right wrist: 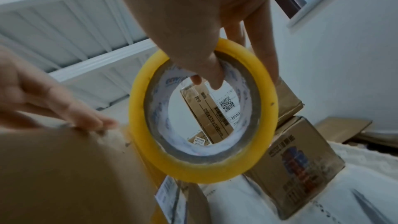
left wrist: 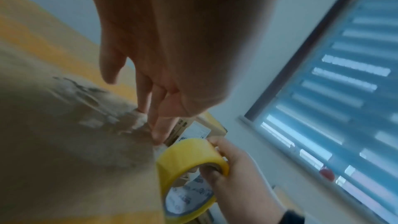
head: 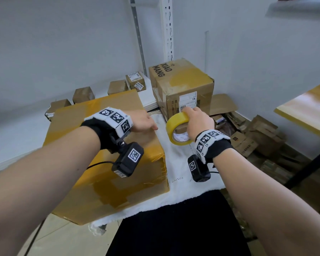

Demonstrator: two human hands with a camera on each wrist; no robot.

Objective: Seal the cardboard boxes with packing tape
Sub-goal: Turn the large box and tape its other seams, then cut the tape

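The biggest thing I have to manage is the large cardboard box [head: 107, 152], lying at about nine o'clock from my body on the white-covered desk [head: 181, 174], its near corner hanging past the desk edge. Its top and near face already carry broad bands of yellowish tape, and the board looks stiff but scuffed and wrinkled along the right edge, so I judge it will hold its shape under a flat palm yet crush at the corners if squeezed; pressing down on the top beside the seam is the safest hold. My left hand [head: 142, 122] lies flat there, fingers straight and touching the top at its right edge, holding nothing. Behind it, near one o'clock, stands the labelled box [head: 181, 85] printed XIAO MANG, upright against the shelf post [head: 167, 28], with smaller cartons at eleven o'clock along the wall. Smallest is the tape roll [head: 177, 128], just right of the large box's edge at about twelve o'clock, held above the desk. My right hand [head: 199, 122] grips it, thumb inside the core and fingers curled over the outer rim, as the right wrist view shows. The roll looks light and rigid, its film slick and clingy, so I judge the core is the surest grip. I cannot see a free tape end.
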